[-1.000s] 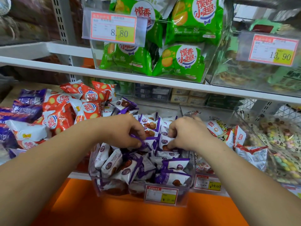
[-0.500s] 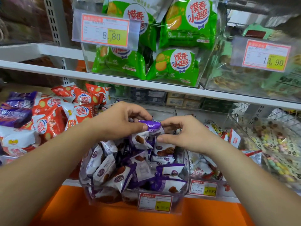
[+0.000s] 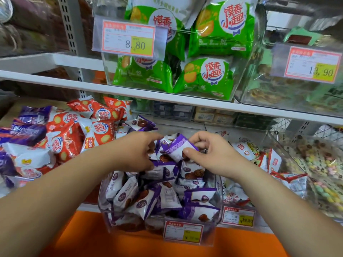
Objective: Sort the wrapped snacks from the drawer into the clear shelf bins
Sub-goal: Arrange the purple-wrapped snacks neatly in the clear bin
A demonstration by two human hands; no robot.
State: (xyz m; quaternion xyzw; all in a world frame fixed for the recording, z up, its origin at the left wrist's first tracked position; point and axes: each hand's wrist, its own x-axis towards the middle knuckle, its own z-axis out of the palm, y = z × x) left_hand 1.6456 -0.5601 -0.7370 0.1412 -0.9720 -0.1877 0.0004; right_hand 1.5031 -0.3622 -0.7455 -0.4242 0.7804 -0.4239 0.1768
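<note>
Right hand (image 3: 209, 154) pinches purple-white snack packet (image 3: 175, 148) over clear bin (image 3: 219, 197), frame centre; purple end tilted upper-left. Left hand (image 3: 137, 151) half-curled alongside, grip unclear.

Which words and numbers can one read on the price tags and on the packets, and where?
"8.80": upper left price tag.
"13.90": upper right price tag.
"馍香小趣": green packets and red packets.
"19.80", less sure: lower right tag.
Too blurred to read: front bin tag and purple packets.
</note>
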